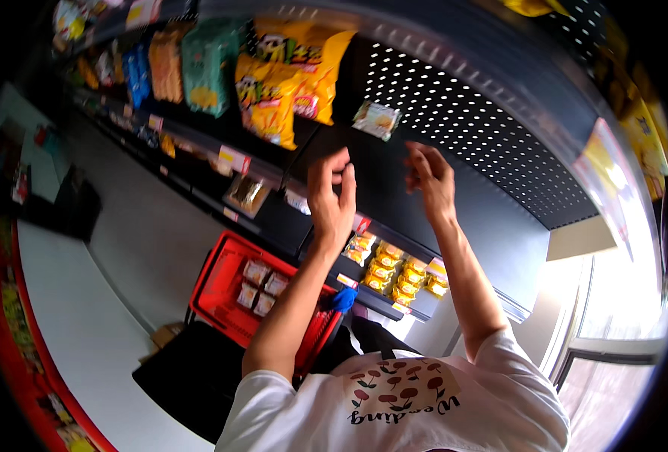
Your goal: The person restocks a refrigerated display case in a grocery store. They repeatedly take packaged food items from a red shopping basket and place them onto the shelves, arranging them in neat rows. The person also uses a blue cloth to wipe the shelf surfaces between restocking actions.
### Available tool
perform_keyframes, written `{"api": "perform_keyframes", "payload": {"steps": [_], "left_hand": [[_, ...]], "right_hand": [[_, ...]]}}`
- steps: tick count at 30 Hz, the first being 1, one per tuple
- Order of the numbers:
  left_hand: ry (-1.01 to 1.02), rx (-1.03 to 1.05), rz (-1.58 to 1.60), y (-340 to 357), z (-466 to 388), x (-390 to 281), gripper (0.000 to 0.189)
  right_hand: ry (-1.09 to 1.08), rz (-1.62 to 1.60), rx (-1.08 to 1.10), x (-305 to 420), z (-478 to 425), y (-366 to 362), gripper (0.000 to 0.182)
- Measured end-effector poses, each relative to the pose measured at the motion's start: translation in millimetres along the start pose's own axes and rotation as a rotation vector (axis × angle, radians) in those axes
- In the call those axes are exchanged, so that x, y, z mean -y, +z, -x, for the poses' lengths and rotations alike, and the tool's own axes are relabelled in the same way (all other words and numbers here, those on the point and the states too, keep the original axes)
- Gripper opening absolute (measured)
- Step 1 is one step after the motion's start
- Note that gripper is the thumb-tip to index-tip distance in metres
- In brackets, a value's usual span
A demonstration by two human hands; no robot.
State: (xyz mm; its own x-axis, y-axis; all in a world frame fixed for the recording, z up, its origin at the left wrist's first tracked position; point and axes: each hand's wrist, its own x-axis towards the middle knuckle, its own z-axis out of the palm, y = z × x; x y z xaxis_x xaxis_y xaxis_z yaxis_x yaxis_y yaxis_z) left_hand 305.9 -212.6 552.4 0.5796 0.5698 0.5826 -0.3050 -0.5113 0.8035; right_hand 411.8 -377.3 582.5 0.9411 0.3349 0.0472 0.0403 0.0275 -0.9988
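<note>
Both my hands are raised over a black metal shelf [379, 181]. My left hand [332, 192] has its fingers curled apart from the thumb, with nothing between them, just right of and below the yellow snack bags [269, 101]. At the right, my right hand [431, 175] is slightly blurred, fingers bent and apart, holding nothing. Beyond and between the hands, a small wrapped snack packet [377, 120] lies on the shelf against the perforated back panel. A red plastic shopping basket [212, 282] stands below my left forearm, with several small wrapped packets [256, 272] in it.
Yellow-wrapped snacks [380, 268] stand in rows on the lower shelf. A green package [207, 68] and other packaged goods fill the shelf at the upper left. An upper shelf edge [481, 68] with a hanging price sign [608, 175] overhangs at the right. A window is at the far right.
</note>
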Motion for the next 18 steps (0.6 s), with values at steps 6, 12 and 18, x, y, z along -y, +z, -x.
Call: {"api": "perform_keyframes", "payload": {"steps": [6,12,18], "left_hand": [[-0.572,-0.121,0.092,-89,206,40,0.016],[-0.869,-0.097,-0.367,-182,426,148,0.018],[-0.908,0.021,-0.719,-228,498,223,0.032]], "right_hand": [[-0.040,0.109,0.331,2,128,25,0.026],[0.277,0.354,0.799,-67,215,39,0.028],[0.262,0.561,1.058,-94,239,57,0.027]]}}
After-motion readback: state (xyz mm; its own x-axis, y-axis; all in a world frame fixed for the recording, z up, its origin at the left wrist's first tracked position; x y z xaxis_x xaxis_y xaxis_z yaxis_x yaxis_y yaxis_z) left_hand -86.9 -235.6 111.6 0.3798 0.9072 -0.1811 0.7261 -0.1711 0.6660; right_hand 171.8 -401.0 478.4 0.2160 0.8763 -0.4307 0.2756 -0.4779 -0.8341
